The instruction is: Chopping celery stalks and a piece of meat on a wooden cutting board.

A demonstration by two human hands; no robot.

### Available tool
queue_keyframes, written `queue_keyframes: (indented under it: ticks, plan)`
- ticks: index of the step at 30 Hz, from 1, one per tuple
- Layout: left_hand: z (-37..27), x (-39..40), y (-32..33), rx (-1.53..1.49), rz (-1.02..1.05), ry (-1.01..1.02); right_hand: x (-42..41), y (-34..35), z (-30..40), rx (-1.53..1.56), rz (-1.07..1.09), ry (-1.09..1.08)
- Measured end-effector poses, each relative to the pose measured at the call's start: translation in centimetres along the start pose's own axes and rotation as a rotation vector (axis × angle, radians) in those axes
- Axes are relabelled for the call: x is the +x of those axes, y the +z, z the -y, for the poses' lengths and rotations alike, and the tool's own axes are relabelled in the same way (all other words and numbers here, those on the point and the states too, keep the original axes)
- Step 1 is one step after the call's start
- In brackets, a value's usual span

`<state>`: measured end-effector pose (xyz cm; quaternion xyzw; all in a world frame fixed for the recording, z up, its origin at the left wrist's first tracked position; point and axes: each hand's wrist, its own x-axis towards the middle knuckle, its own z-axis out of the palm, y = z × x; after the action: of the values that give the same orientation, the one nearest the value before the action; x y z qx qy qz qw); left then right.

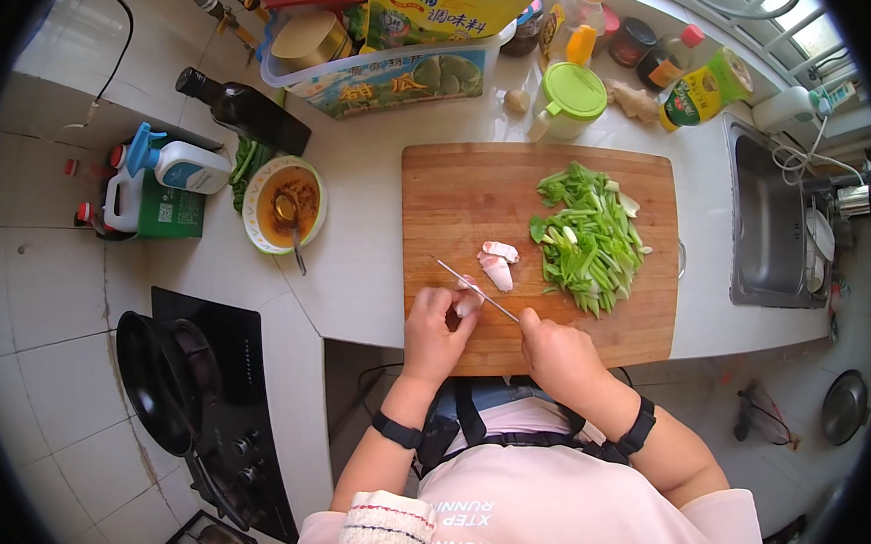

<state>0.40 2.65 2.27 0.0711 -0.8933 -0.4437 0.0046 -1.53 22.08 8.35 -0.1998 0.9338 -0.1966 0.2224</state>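
On a wooden cutting board [446,196], my left hand [436,330] holds a small piece of pale pink meat [468,300] near the board's front edge. My right hand [559,343] grips a kitchen knife [485,296], whose narrow-looking blade crosses the meat beside my left fingers. Just beyond the knife lie a few cut meat pieces [497,270]. A heap of chopped green stalks and leaves [591,240] covers the right part of the board. The knife's handle is hidden in my right fist.
A bowl of brown liquid [265,179] with a spoon stands left of the board, near a dark bottle [246,115]. A black wok [154,379] sits on the stove at left. Behind the board are a green-lidded jar [573,95] and a plastic tub [394,84]; a sink [765,214] is at right.
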Motion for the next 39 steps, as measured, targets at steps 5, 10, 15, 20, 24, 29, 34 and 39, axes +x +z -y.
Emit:
queue_keyframes:
  ticks: [5, 10, 15, 20, 24, 29, 34, 39]
  plan:
    - [-0.4, 0.1, -0.2, 0.025, -0.006, 0.023, 0.4, 0.6, 0.4, -0.051, 0.027, 0.009]
    - [-0.4, 0.1, -0.3, 0.016, -0.008, 0.012, 1.2, 0.8, 0.9, -0.103, 0.032, -0.008]
    - [-0.4, 0.4, -0.5, 0.029, -0.008, 0.034, 2.5, 1.2, 1.2, -0.106, 0.029, -0.022]
    - [-0.2, 0.7, -0.6, 0.023, -0.001, 0.042, 4.0, 1.7, 1.3, -0.094, -0.007, -0.064]
    - [-0.1, 0.4, -0.2, 0.028, -0.024, 0.074, 6.6, 3.2, 1.5, -0.098, -0.039, -0.063]
    - [0.1, 0.9, -0.7, 0.013, -0.003, 0.083, 6.9, 2.4, 0.6, 0.125, 0.065, -0.004]
    - [0.7, 0.6, -0.9, 0.009, 0.022, 0.11, 4.1, 2.4, -1.6, 0.063, 0.057, -0.033]
    - [0.9, 1.5, -2.0, -0.067, 0.157, 0.131, 2.8, 2.3, -2.5, 0.072, 0.04, 0.021]
